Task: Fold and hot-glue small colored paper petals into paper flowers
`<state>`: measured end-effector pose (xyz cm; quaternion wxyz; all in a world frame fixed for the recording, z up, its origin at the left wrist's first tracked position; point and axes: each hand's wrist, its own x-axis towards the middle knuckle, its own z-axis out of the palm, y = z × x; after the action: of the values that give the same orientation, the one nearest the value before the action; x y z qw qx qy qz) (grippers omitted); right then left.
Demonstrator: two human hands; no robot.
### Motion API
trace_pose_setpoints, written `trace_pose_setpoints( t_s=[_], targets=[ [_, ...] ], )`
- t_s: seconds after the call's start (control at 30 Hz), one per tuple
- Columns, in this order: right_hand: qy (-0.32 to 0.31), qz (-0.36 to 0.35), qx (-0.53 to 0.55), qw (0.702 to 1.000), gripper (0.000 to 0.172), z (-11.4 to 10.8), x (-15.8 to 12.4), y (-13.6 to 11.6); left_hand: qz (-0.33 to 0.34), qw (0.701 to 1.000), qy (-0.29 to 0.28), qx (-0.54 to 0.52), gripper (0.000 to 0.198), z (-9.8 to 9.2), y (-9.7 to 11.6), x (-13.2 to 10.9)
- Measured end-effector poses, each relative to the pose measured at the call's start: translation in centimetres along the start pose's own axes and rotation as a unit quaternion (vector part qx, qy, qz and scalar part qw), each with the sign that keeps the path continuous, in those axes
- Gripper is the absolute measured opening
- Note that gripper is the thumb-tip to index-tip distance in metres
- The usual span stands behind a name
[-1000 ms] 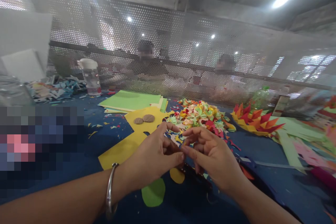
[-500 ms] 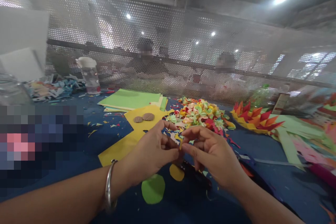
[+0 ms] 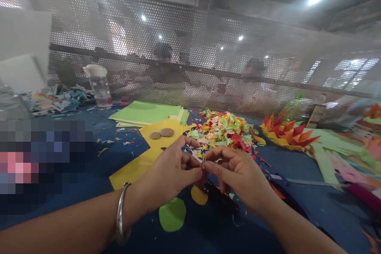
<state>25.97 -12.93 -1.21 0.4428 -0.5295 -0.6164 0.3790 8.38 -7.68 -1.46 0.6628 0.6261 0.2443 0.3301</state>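
Note:
My left hand and my right hand meet fingertip to fingertip above the blue table. Between them they pinch a small yellow-orange paper piece, held edge-on. My left wrist wears a metal bangle. Under the hands lie a green paper circle, a yellow paper circle and a dark tool, partly hidden. Just beyond the fingers sits a pile of small folded coloured paper pieces.
A yellow sheet with two brown discs lies left of centre; green sheets are stacked behind it. A red-orange spiky paper piece and paper strips lie right. A clear bottle stands back left. Two people sit behind a perforated screen.
Both hands have stayed together in nearly the same place. The small yellow-orange paper piece now shows between the fingertips, where it was hidden a second ago.

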Motion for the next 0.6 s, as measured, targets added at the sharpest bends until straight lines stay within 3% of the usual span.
trace_pose_setpoints(
  t_s=[0.6],
  targets=[
    [-0.023,0.003,-0.018,1.000,0.026,0.13,-0.07,0.01,0.024,0.995,-0.005,0.096,0.042,0.05,-0.58,-0.22]
  ],
)
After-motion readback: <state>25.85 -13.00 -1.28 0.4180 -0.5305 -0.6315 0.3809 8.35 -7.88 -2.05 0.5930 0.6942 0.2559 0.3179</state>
